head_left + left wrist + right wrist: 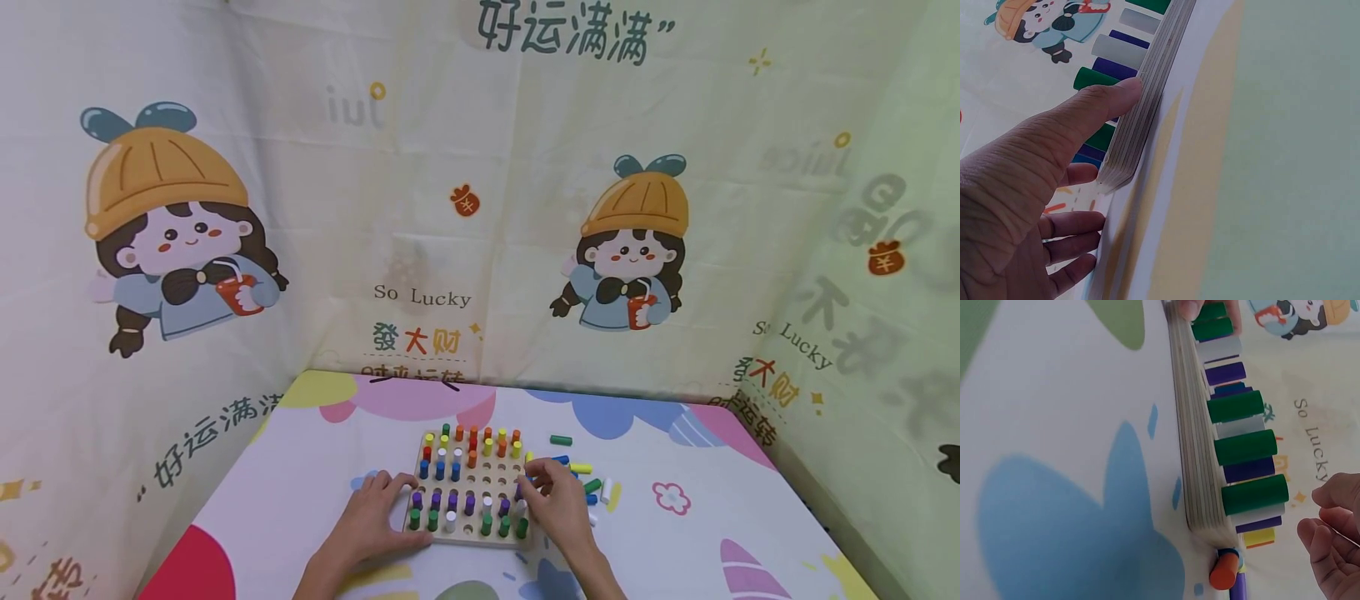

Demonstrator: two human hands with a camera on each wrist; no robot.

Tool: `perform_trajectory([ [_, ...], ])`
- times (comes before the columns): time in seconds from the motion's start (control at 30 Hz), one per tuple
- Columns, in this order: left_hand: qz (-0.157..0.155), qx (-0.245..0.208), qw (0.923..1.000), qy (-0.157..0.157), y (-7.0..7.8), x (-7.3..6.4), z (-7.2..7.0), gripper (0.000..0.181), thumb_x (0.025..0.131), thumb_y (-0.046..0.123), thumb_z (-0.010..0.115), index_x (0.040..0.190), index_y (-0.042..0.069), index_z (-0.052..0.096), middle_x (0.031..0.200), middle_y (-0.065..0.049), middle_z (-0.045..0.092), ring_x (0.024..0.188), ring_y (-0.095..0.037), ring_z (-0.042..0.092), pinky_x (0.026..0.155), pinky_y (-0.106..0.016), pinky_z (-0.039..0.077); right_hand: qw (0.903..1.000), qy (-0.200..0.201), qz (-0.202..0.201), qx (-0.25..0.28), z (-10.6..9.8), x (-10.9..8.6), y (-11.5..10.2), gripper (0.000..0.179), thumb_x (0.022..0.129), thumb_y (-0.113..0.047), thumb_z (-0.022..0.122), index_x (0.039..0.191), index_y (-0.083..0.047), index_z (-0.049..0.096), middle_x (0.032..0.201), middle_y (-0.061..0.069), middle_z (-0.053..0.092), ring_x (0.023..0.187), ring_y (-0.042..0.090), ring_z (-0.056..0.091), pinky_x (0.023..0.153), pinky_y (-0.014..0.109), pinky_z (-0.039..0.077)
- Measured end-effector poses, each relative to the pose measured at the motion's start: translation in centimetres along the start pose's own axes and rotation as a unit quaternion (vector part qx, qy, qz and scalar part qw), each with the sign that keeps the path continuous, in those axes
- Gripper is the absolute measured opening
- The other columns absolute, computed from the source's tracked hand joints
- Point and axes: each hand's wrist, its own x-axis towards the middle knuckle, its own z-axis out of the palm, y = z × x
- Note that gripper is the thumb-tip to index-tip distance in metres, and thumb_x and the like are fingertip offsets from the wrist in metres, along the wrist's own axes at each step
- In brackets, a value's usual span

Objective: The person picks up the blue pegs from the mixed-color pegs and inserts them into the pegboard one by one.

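A wooden pegboard (480, 542) lies on the table, carrying rows of coloured pegs, with bare holes near its middle. My left hand (367, 518) holds its front left corner. In the left wrist view the thumb (1124, 94) presses on the board's front side, while the other fingers spread by the corner. Over the right side, my right hand (557, 504) has its fingertips beside a purple peg (519, 492). The right wrist view shows those fingers (1319, 534) bent, with a gap to the thumb and no peg between. Green pegs (1254, 494) line the front row.
Loose pegs lie right of the board, among them a green peg (561, 440), a yellow peg (581, 468) and a white peg (606, 491). An orange peg (1225, 570) lies by the board's right corner. Printed cloth walls (525, 350) stand around the patterned tabletop (645, 542).
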Motion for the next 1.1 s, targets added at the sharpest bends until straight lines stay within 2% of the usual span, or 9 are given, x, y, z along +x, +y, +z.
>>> perform_trajectory([
  [0.47, 0.002, 0.002, 1.0, 0.003, 0.0, 0.1, -0.1, 0.081, 0.064, 0.074, 0.083, 0.126, 0.027, 0.061, 0.104, 0.0, 0.05, 0.099, -0.024, 0.046, 0.089, -0.051, 0.045, 0.9997, -0.005, 0.018, -0.019, -0.1, 0.3, 1.7, 0.017, 0.087, -0.007, 0.078, 0.102, -0.003, 0.071, 0.092, 0.003, 0.071, 0.079, 0.012, 0.066, 0.07, 0.028, 0.055],
  [0.63, 0.008, 0.003, 0.9999, 0.006, -0.1, 0.1, -0.1, 0.08, 0.064, 0.074, 0.083, 0.125, 0.027, 0.061, 0.103, 0.0, 0.049, 0.099, -0.024, 0.046, 0.088, -0.051, 0.045, 0.9991, -0.029, 0.017, -0.024, -0.2, 0.2, 2.0, 0.02, 0.084, -0.004, 0.078, 0.103, -0.002, 0.071, 0.093, 0.005, 0.071, 0.081, 0.015, 0.067, 0.071, 0.031, 0.057],
  [0.8, 0.006, 0.002, 1.0, 0.003, 0.0, 0.1, -0.1, 0.08, 0.064, 0.074, 0.083, 0.126, 0.027, 0.061, 0.104, 0.0, 0.05, 0.099, -0.023, 0.046, 0.088, -0.051, 0.045, 0.9975, -0.054, 0.036, -0.029, 0.0, 0.3, 2.2, 0.022, 0.083, -0.005, 0.078, 0.103, -0.003, 0.069, 0.094, 0.005, 0.071, 0.083, 0.016, 0.067, 0.072, 0.032, 0.058],
  [1.1, 0.005, 0.005, 1.0, 0.003, 0.0, 0.0, -0.2, 0.08, 0.064, 0.072, 0.084, 0.126, 0.027, 0.061, 0.104, -0.001, 0.051, 0.099, -0.024, 0.047, 0.089, -0.051, 0.045, 0.9959, -0.063, 0.029, -0.058, 0.4, 0.6, 2.8, 0.021, 0.082, -0.005, 0.079, 0.101, -0.004, 0.069, 0.093, 0.005, 0.07, 0.082, 0.016, 0.066, 0.075, 0.036, 0.058],
])
